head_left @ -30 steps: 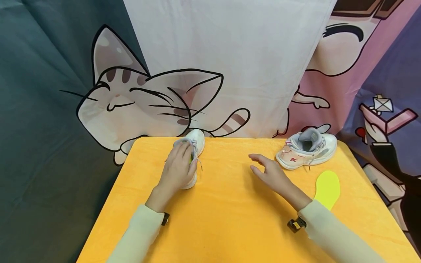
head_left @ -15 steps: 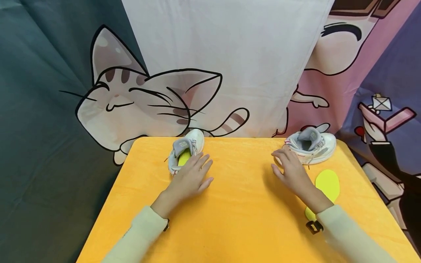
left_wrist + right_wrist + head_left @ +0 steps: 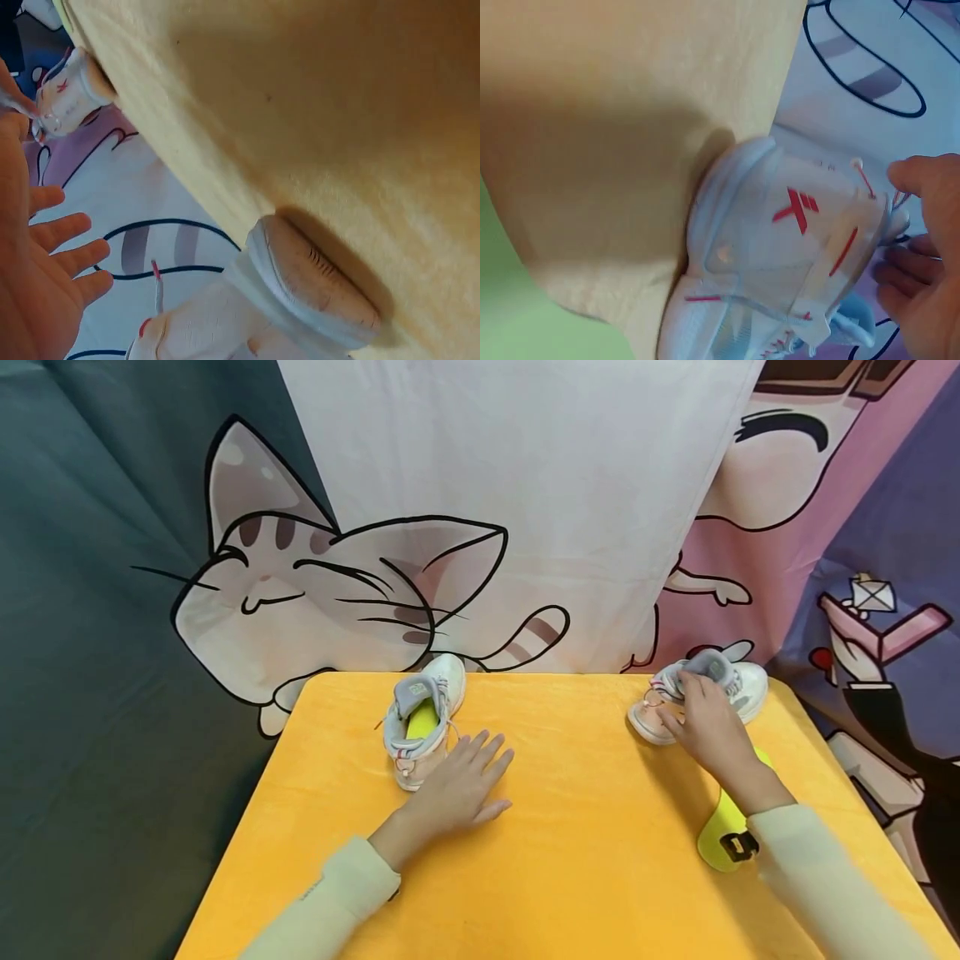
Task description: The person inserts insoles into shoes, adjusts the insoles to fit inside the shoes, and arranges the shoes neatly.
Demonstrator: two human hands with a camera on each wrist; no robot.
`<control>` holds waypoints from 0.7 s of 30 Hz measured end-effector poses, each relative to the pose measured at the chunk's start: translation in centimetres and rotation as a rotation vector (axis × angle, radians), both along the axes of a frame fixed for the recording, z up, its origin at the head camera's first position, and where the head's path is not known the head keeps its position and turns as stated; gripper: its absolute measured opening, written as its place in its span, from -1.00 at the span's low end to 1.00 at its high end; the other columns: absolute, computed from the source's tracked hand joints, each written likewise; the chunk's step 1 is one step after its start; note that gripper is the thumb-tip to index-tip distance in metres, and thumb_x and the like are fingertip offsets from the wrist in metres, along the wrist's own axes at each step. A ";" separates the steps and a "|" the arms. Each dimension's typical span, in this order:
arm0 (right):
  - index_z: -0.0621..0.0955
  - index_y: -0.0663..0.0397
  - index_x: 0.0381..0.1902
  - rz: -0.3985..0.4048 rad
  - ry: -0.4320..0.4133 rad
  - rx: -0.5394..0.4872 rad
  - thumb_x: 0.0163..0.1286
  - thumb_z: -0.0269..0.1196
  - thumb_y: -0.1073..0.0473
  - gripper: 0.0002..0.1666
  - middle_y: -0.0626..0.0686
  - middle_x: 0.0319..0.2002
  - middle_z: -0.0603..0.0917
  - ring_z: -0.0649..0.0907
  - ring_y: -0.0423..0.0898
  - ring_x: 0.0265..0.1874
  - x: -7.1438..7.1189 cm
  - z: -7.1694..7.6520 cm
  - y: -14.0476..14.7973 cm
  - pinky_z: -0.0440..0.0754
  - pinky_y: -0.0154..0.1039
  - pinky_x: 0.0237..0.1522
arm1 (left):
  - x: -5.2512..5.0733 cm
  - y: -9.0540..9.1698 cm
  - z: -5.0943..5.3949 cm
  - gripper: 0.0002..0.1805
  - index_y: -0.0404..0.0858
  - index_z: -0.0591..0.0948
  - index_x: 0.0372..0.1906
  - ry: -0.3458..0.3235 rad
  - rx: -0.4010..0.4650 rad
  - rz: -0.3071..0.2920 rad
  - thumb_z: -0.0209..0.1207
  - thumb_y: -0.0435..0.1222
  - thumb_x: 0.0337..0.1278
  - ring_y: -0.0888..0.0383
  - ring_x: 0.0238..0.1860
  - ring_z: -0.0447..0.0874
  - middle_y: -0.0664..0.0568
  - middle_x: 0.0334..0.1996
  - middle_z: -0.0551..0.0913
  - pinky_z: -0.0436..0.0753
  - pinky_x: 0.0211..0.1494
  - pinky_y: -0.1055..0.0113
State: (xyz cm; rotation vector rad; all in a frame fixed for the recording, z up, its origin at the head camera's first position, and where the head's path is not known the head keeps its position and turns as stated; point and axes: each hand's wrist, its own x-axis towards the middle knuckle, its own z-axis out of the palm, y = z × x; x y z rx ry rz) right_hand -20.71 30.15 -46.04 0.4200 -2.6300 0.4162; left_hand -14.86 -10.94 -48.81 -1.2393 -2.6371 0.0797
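Your right hand (image 3: 716, 727) is at the heel end of the white right shoe (image 3: 780, 244), near the far right corner of the yellow table (image 3: 555, 852). Thumb and fingers stand apart, astride the heel's upper edge; whether they touch it cannot be told. The step in hand appears to be taking hold of this shoe. Bring thumb and fingers together on the firm heel rather than the soft tongue (image 3: 716, 668), keep the laces (image 3: 778, 346) out of the pinch, and lift before drawing the shoe nearer.

Your left hand (image 3: 459, 787), fingers spread and holding nothing, hangs just beside the heel of the left shoe (image 3: 411, 695), in which a yellow insole (image 3: 422, 720) lies. Keep this hand clear of that heel — a careless sweep could turn the shoe.

The main obstacle is the loose insole (image 3: 718, 839) beneath your right wrist, partly hidden by the arm. Raise the black wrist device (image 3: 738, 846) as you move — it could drag the insole along. Behind the table hangs a printed cloth (image 3: 600, 527).
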 end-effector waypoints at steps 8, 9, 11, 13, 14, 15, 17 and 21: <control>0.46 0.37 -0.17 -0.042 -0.285 0.014 0.40 0.36 0.11 -0.58 0.32 -0.35 0.60 0.63 0.23 -0.38 -1.7 0.8 0.8 0.59 0.22 -0.30 | 0.1 1.2 -1.8 -0.12 -0.14 0.16 0.64 -0.182 0.014 0.013 -0.02 0.27 0.46 -0.24 0.61 0.13 -0.21 0.61 0.18 0.19 0.62 -0.15; 0.45 0.38 -0.15 -0.044 -0.316 0.017 0.42 0.34 0.09 -0.57 0.31 -0.38 0.60 0.64 0.22 -0.40 -1.9 0.8 0.9 0.59 0.21 -0.31 | 0.1 1.3 -2.0 -0.12 -0.13 0.16 0.64 -0.183 0.014 0.017 -0.01 0.28 0.45 -0.24 0.61 0.12 -0.21 0.61 0.17 0.19 0.61 -0.16; 0.42 0.35 -0.15 -0.038 -0.349 0.018 0.44 0.32 0.09 -0.58 0.27 -0.44 0.59 0.62 0.19 -0.46 -2.1 0.6 0.9 0.58 0.18 -0.36 | 0.2 1.4 -2.3 -0.12 -0.12 0.18 0.63 -0.181 0.017 0.026 0.00 0.28 0.44 -0.24 0.61 0.12 -0.20 0.61 0.17 0.20 0.60 -0.17; 0.39 0.33 -0.15 -0.032 -0.375 0.021 0.45 0.30 0.11 -0.60 0.23 -0.47 0.56 0.59 0.15 -0.49 -2.1 0.5 1.0 0.56 0.13 -0.40 | 0.2 1.5 -2.6 -0.14 -0.11 0.19 0.62 -0.171 0.018 0.034 -0.03 0.29 0.45 -0.24 0.61 0.12 -0.21 0.61 0.18 0.23 0.59 -0.17; 0.38 0.32 -0.14 -0.029 -0.375 0.024 0.45 0.30 0.13 -0.61 0.21 -0.49 0.55 0.59 0.13 -0.51 -2.1 0.4 1.0 0.55 0.11 -0.42 | 0.3 1.6 -2.7 -0.15 -0.12 0.19 0.62 -0.167 0.020 0.040 -0.04 0.28 0.46 -0.24 0.61 0.13 -0.21 0.60 0.19 0.24 0.59 -0.16; 0.38 0.30 -0.15 -0.028 -0.374 0.024 0.46 0.30 0.14 -0.63 0.18 -0.49 0.53 0.57 0.11 -0.52 -2.1 0.4 1.1 0.54 0.08 -0.43 | 0.3 1.6 -2.7 -0.16 -0.12 0.20 0.62 -0.166 0.023 0.047 -0.05 0.27 0.47 -0.24 0.60 0.14 -0.21 0.60 0.20 0.25 0.59 -0.16; 0.38 0.27 -0.17 -0.020 -0.361 0.027 0.45 0.31 0.17 -0.65 0.15 -0.50 0.51 0.55 0.09 -0.52 -2.0 0.4 1.1 0.52 0.04 -0.44 | 0.4 1.7 -2.8 -0.17 -0.14 0.20 0.62 -0.166 0.024 0.062 -0.08 0.27 0.50 -0.24 0.60 0.16 -0.22 0.59 0.21 0.27 0.58 -0.15; 0.40 0.22 -0.20 -0.006 -0.332 0.043 0.44 0.33 0.17 -0.67 0.12 -0.50 0.50 0.54 0.06 -0.54 -1.9 0.4 1.2 0.50 0.00 -0.48 | 0.6 1.7 -2.7 -0.18 -0.15 0.21 0.62 -0.182 0.038 0.095 -0.11 0.26 0.51 -0.24 0.58 0.20 -0.21 0.59 0.22 0.29 0.57 -0.13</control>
